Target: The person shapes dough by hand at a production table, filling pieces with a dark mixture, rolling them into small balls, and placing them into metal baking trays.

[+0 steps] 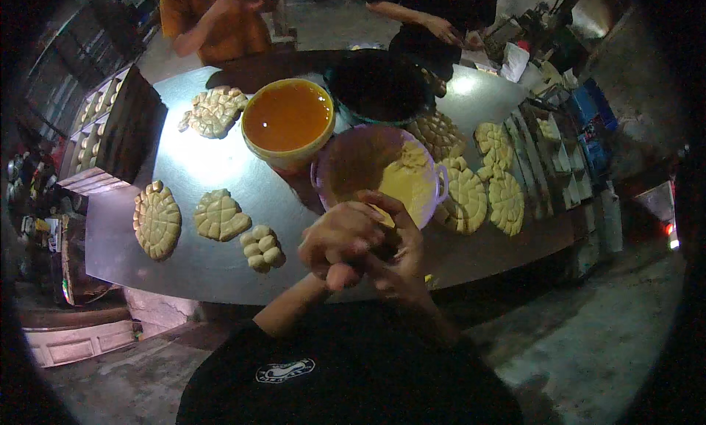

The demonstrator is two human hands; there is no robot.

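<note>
My left hand (338, 241) and my right hand (397, 259) are pressed together in front of a purple bowl (328, 166) of pale yellow mixture (408, 186), fingers curled round each other; what they hold is hidden. Small dough balls (261, 248) lie left of my hands. Scored dough rounds (157, 220) lie on the steel table (346, 285) at left and others (463, 197) at right. A bucket of orange liquid (285, 119) stands behind, left of the bowl.
A dark tub (379, 86) stands at the back. Stacked wooden trays (110, 130) with pieces are at left; more trays (548, 156) at right. Across the table are a person in orange (213, 24) and another person in dark clothing (430, 16).
</note>
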